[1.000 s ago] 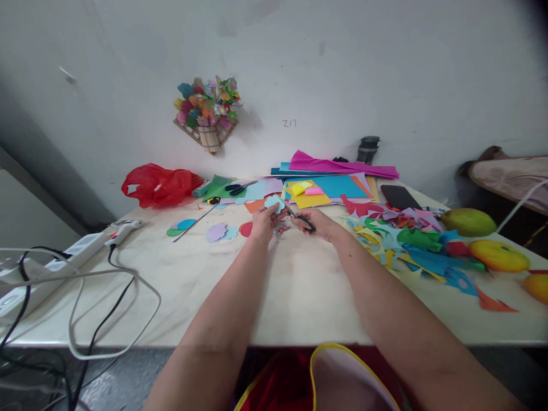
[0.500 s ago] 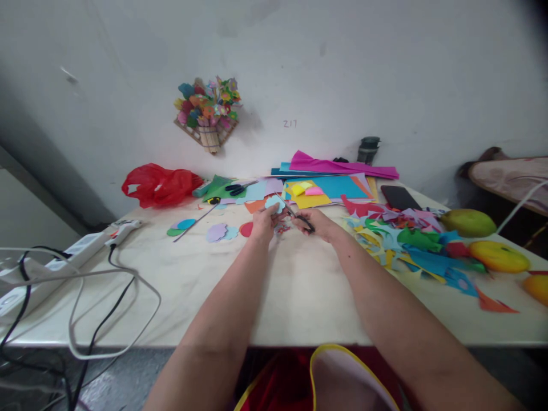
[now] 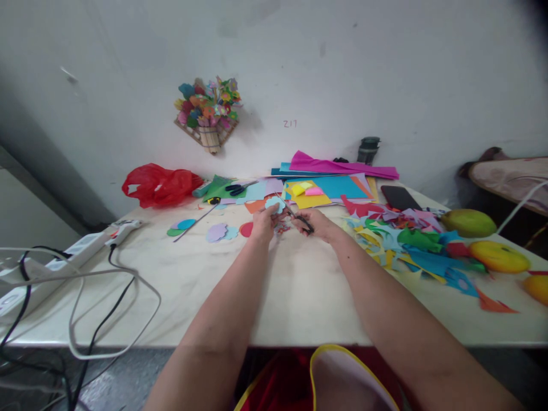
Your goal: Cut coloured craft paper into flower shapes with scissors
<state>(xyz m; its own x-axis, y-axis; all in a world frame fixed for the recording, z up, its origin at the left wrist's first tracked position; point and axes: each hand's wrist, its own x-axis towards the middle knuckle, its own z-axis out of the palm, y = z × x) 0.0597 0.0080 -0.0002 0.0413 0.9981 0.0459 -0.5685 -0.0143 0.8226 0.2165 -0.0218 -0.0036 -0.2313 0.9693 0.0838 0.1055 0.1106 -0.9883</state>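
Scissors [image 3: 305, 224] and pale-blue cutout [image 3: 275, 204] above a littered table [image 3: 299, 302]

The table stands against a grey wall [image 3: 265, 68], bright scraps [image 3: 422, 240] strewn over its right side. Both forearms reach forward, the left hand [image 3: 264, 222] pinching the cutout, the right hand [image 3: 317, 224] closed round the scissors' handles just beside it. From here, I can't tell whether the blades touch the cutout.

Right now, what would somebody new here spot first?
Probably the bright paper flowers hanging on the wall, up to the left. Next, the crinkly red bag at the table's back left. Then the big messy heap of colorful paper scraps on the right, beside the yellow fruit.
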